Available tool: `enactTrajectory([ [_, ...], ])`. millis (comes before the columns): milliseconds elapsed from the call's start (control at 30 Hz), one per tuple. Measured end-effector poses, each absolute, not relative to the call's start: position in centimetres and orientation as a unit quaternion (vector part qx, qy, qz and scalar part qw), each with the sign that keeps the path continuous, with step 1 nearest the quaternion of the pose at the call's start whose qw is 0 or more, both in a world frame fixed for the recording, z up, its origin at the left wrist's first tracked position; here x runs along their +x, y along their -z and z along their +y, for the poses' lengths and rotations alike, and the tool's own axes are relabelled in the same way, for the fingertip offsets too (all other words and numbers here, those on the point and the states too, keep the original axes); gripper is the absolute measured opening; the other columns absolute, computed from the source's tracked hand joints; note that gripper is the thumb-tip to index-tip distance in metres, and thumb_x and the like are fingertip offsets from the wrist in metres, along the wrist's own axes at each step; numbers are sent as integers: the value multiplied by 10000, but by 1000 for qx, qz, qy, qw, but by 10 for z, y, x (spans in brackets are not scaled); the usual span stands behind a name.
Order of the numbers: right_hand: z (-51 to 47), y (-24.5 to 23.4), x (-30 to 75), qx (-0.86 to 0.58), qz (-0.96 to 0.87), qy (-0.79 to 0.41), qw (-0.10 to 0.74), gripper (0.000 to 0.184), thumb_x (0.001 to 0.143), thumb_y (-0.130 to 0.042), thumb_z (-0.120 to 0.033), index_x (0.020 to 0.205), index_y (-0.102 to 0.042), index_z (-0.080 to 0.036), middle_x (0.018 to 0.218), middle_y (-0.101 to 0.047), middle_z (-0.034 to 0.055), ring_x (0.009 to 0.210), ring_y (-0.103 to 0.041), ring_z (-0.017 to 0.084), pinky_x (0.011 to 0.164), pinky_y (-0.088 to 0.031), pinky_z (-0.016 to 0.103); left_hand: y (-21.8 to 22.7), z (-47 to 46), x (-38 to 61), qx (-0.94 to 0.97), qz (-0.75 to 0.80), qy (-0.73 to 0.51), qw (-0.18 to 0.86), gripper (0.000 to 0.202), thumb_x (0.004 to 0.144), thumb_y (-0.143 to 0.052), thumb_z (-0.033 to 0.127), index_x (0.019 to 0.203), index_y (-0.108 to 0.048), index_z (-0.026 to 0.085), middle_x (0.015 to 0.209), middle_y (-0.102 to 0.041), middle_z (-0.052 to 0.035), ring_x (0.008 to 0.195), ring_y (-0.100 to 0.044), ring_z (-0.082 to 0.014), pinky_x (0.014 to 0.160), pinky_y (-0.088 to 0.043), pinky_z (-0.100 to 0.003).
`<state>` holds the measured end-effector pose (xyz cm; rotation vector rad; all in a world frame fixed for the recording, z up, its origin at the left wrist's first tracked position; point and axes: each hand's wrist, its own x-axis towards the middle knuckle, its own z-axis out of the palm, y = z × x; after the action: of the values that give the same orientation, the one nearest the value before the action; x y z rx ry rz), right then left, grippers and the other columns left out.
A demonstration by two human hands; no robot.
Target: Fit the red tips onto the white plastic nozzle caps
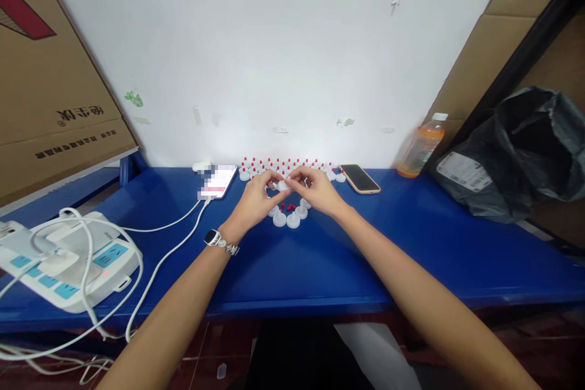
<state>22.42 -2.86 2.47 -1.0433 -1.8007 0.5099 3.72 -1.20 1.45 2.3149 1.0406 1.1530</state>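
Observation:
Between the fingertips of both hands is a small white plastic nozzle cap (283, 185), held just above the blue table. My left hand (260, 196) pinches its left side; a watch sits on that wrist. From the right, my right hand (315, 190) closes thumb and fingers at its top, partly hiding it. Below the hands stand several white caps without red tips (293, 219), around a few loose small red tips (291, 208). Behind the hands, rows of white caps with red tips (289, 164) stand along the wall.
A phone (361, 178) lies right of the rows, another lit phone (218, 181) on a cable to the left. A power strip (68, 262) with looped white cables covers the left end. An orange drink bottle (421, 146) and black plastic bag (507, 152) are at right.

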Motion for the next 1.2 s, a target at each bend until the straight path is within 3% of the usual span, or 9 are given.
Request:
enactTrajectory([
  [233,-18,-24,233,-483,-715,-170,475,172,845,-591,-325,812,-648,-166,744,-671,25,675,-572,136,652,-431,254,-16,-10,36,806,387,-420,156,312,864,-649,455,1065,-621,219,1090,-690,-51,925,-627,-197,781,-485,-335],
  [400,2,-11,244,-561,-724,-112,385,122,792,-629,-264,818,-701,-169,787,-716,30,690,-595,144,670,-428,261,-15,-9,35,811,390,-412,141,240,893,-605,443,969,-642,218,1019,-689,-43,886,-618,-196,765,-482,-333],
  [633,0,-17,258,-616,-725,-63,300,199,822,-586,-278,922,-734,-190,866,-744,36,769,-642,165,735,-430,270,-14,-10,34,822,393,-389,133,215,899,-600,429,902,-641,218,971,-670,-35,943,-612,-207,761,-472,-323],
  [867,-11,-36,250,-688,-719,0,102,239,802,-617,-379,751,-742,-182,836,-743,96,915,-666,259,1038,-296,485,-14,-12,35,826,395,-380,132,225,913,-575,430,882,-643,218,992,-659,-39,986,-602,-219,753,-466,-323],
  [967,2,-50,235,-707,-707,-15,36,253,729,-690,-378,818,-742,-147,899,-741,140,927,-671,277,990,-376,462,-14,-11,35,829,395,-373,134,235,917,-568,435,881,-643,216,989,-655,-41,971,-600,-219,743,-462,-321],
  [1033,13,-61,227,-714,-697,-61,-20,225,665,-745,-334,791,-741,-147,887,-739,138,888,-677,274,877,-458,408,-15,-11,35,831,393,-372,132,255,916,-565,450,875,-646,212,960,-650,-41,924,-600,-212,733,-459,-322],
  [1200,31,-70,219,-688,-696,-145,-145,93,642,-755,-235,623,-707,-157,650,-679,68,720,-658,226,709,-494,354,-15,-10,33,829,394,-377,128,265,919,-558,453,864,-641,207,937,-638,-44,886,-596,-206,722,-459,-320],
])
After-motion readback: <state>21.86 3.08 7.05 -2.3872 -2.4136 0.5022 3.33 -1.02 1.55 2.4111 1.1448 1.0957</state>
